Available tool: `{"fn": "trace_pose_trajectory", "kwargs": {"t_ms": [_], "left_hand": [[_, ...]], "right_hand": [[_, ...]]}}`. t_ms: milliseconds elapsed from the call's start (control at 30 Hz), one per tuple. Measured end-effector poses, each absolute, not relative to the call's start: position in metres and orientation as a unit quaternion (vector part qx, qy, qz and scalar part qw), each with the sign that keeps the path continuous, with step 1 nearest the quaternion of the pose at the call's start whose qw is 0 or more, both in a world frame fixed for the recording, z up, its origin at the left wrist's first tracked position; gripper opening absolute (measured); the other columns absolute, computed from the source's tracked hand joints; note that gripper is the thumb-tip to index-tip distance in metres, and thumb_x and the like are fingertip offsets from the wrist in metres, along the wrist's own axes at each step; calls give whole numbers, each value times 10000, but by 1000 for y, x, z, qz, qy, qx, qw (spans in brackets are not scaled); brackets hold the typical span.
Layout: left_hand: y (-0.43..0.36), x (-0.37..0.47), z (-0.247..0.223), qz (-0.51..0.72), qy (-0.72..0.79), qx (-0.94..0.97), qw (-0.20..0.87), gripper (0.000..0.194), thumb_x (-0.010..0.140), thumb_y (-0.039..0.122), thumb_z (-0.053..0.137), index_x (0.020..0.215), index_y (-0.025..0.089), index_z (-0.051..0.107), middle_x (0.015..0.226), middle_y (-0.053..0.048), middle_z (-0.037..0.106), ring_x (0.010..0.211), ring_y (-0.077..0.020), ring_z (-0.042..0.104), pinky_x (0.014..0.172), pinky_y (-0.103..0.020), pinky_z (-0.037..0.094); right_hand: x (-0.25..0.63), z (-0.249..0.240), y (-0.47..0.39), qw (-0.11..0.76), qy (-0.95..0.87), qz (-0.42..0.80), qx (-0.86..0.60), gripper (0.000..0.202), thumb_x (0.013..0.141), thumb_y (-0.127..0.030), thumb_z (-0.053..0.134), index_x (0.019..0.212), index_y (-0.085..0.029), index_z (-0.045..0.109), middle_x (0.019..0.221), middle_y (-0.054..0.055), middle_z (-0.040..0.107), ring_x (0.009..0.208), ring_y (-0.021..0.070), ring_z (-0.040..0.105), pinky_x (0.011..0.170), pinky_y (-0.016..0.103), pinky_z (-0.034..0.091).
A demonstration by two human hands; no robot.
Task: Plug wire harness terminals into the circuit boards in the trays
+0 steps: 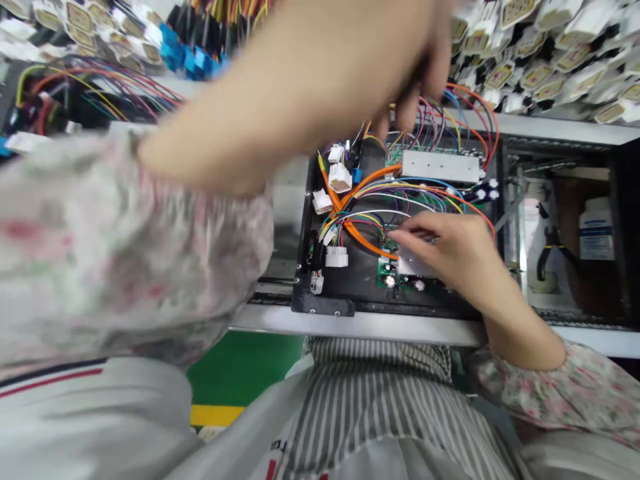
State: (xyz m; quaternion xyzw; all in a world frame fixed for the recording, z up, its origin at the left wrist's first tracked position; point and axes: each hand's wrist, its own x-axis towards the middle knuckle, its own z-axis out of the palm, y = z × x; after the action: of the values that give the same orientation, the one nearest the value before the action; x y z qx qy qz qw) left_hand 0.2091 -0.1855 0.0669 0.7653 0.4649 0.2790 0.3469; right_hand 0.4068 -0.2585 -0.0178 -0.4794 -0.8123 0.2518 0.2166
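Note:
My left hand (425, 77) reaches across the top of the view, above the upper circuit board (393, 157). Motion blur and the forearm obscure its fingers, so I cannot tell what they hold. Over the lower circuit board (387, 277), my right hand (450, 247) has its thumb and fingers drawn together at the left end of the board, beside thin coloured wires (367, 217). Whatever lies between those fingertips is hidden. The upper board carries a silver metal block (440, 167). Thick orange cables (357, 233) cross between the boards, and white connectors (337, 256) hang at the wire ends.
Both boards lie in a black tray (340, 293) on a metal-edged bench (410, 327). To the right are black-handled pliers (550, 250) and a white bottle (596, 227). Bundled white connectors (545, 60) and blue connectors (187, 57) line the back.

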Motion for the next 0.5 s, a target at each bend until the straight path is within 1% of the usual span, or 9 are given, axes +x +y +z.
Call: {"fn": "trace_pose_trajectory", "kwargs": {"t_ms": [33, 100, 133, 200, 267, 333, 367, 433, 500], "left_hand": [[-210, 212, 66, 242, 427, 788, 372, 378, 903, 179, 239, 1057, 104, 576, 838, 26, 630, 788, -91, 685, 704, -310, 505], [-250, 211, 59, 117, 349, 808, 459, 182, 869, 157, 431, 913, 187, 606, 782, 46, 655, 612, -72, 630, 572, -188, 487], [-263, 208, 54, 80, 337, 804, 484, 157, 875, 156, 449, 861, 201, 599, 708, 54, 636, 560, -73, 591, 530, -174, 457], [-279, 197, 42, 52, 376, 771, 511, 154, 888, 154, 448, 802, 194, 570, 581, 67, 560, 495, -75, 517, 478, -175, 397], [-283, 183, 31, 72, 426, 721, 542, 181, 910, 182, 434, 778, 177, 558, 533, 68, 509, 459, -73, 474, 450, -176, 365], [-285, 170, 22, 109, 406, 678, 603, 243, 934, 238, 432, 783, 167, 609, 602, 30, 590, 502, -84, 537, 474, -181, 412], [-285, 167, 19, 136, 374, 660, 638, 261, 940, 252, 436, 813, 173, 650, 695, -1, 658, 578, -102, 603, 523, -191, 462], [-287, 169, 14, 205, 321, 623, 683, 220, 921, 226, 485, 960, 220, 702, 979, -37, 726, 824, -152, 691, 680, -231, 545], [-290, 182, 9, 279, 321, 610, 668, 236, 849, 179, 593, 1050, 251, 692, 1146, -38, 698, 1002, -193, 680, 816, -281, 563]], "right_hand": [[410, -13, -260, 249, -789, 286, -484, 170, 854, -304, 644, 712, -214, 667, 681, 10, 700, 606, 144, 633, 573, 261, 446], [417, -2, -266, 283, -731, 413, -463, 220, 901, -386, 580, 815, -223, 701, 734, 13, 723, 658, 146, 666, 609, 258, 501], [420, 3, -271, 266, -706, 489, -437, 257, 904, -433, 566, 882, -223, 713, 778, 21, 737, 701, 154, 686, 634, 262, 527], [427, 10, -282, 179, -670, 605, -392, 331, 859, -489, 613, 994, -206, 720, 840, 42, 752, 748, 176, 708, 652, 275, 560], [433, 12, -294, 114, -650, 636, -401, 344, 819, -452, 676, 1029, -183, 721, 799, 45, 749, 693, 168, 703, 608, 257, 561], [436, 11, -301, 133, -621, 635, -439, 282, 833, -385, 677, 1013, -173, 722, 713, 23, 730, 586, 128, 672, 546, 223, 543], [436, 10, -304, 160, -603, 641, -447, 245, 850, -361, 661, 997, -175, 721, 696, 14, 725, 564, 113, 665, 539, 213, 541], [433, 7, -304, 210, -568, 667, -434, 180, 867, -329, 644, 951, -185, 711, 728, 8, 735, 600, 109, 684, 581, 214, 561], [428, 4, -301, 232, -550, 697, -398, 134, 875, -304, 630, 928, -196, 687, 808, 5, 748, 706, 117, 715, 676, 233, 583]]}}
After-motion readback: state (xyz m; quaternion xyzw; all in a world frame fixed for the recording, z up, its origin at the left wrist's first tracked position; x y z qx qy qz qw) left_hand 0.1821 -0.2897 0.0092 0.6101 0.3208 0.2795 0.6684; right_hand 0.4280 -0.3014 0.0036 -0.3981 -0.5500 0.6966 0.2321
